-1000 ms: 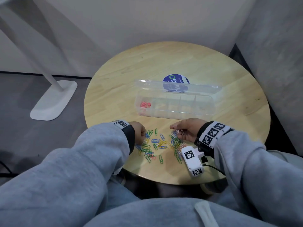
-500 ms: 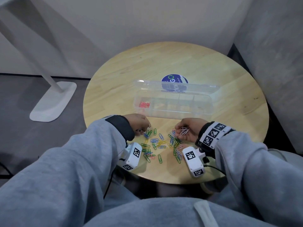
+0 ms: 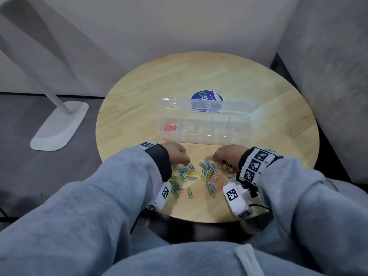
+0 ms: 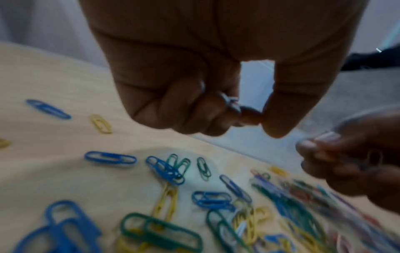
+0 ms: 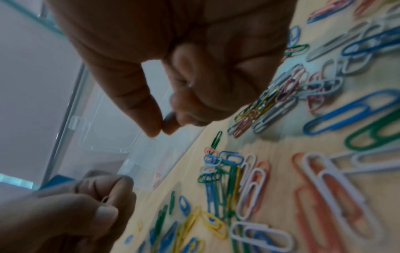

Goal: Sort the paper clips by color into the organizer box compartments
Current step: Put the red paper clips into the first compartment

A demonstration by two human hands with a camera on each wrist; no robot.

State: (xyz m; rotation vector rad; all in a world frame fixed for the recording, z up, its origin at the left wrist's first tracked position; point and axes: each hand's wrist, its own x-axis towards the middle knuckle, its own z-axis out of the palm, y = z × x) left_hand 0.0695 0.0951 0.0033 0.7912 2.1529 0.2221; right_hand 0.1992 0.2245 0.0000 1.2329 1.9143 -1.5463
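Loose paper clips (image 3: 201,175) in blue, green, yellow, white and pink lie in a heap on the round wooden table (image 3: 278,108), nearer me than the clear organizer box (image 3: 242,134). Its leftmost compartment holds red clips (image 3: 170,128). My left hand (image 3: 185,161) hovers over the heap's left side, fingers curled round a few white clips (image 4: 230,102). My right hand (image 3: 214,158) is at the heap's right side, thumb and forefinger pinched together (image 5: 162,127), with white clips (image 3: 227,165) tucked in its curled fingers.
The box's clear lid (image 3: 207,104) stands open behind it, over a round blue sticker (image 3: 206,96). A white lamp base (image 3: 59,126) sits on the floor at left. A grey wall (image 3: 328,66) runs close along the table's right side.
My left hand lifted off the heap's left edge and shifted slightly right. My right hand turned from palm-up, showing its clips, to fingers pointing down at the heap.
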